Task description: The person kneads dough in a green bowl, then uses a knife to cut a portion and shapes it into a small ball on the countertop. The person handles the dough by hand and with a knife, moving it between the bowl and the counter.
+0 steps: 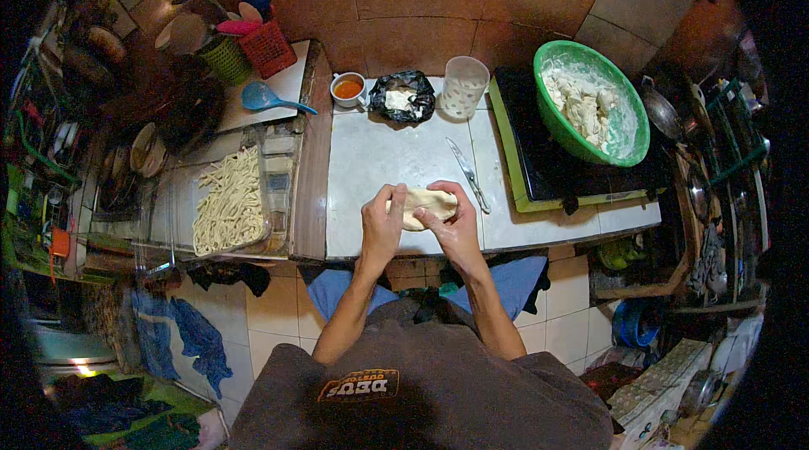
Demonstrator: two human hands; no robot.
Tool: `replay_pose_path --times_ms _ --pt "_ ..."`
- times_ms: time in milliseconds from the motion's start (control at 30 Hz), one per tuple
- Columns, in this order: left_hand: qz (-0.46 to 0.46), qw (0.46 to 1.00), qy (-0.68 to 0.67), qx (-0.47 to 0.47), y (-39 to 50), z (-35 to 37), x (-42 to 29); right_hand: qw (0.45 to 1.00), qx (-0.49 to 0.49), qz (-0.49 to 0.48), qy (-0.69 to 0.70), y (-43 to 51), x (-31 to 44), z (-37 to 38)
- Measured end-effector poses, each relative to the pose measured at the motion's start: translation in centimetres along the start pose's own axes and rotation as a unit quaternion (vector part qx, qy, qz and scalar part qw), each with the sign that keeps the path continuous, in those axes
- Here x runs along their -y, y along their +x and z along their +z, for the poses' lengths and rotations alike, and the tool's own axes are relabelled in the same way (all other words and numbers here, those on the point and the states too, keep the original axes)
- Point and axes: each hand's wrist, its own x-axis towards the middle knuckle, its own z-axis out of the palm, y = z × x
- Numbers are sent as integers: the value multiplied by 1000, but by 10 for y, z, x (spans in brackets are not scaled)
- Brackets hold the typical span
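A flattened piece of pale dough (422, 202) is held just above the front of the white tiled counter (392, 153). My left hand (383, 216) grips its left side, and my right hand (456, 222) holds its right side with the thumb pressed on top. To the right of the dough lies a knife (468, 173). Floury dough lumps fill part of a green plastic basin (550, 118) at the right. Cut dough strips (231, 203) lie in a clear tray at the left.
Along the counter's back stand a cup of orange liquid (349, 90), a black plastic bag with white powder (402, 97) and a translucent tumbler (464, 88). The basin rests on a black-topped stove (543, 181). A blue rice paddle (265, 97) and utensil baskets (267, 50) are at the back left.
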Motion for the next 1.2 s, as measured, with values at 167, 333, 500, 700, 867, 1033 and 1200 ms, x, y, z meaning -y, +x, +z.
replay_pose_path --times_ms 167,333,500,700,867,1033,1200 --pt "-67 986 -151 -25 5 13 21 999 -37 -13 9 1 -11 8" --pt "-173 928 -327 -54 1 21 21 993 -114 -37 18 4 -15 8" --pt "-24 978 -205 -44 -6 16 10 986 -153 -67 18 8 -19 8" --pt "-38 988 -150 -2 -11 23 3 999 -28 -34 30 6 -19 12" --pt "-5 996 -82 -28 -5 21 0 998 -41 -37 -19 4 -11 10" --pt "-6 999 27 -24 6 19 2 984 -103 -94 -113 -3 -6 21" --pt "-110 983 -135 55 15 7 16 988 -105 -60 -97 -9 -7 26"
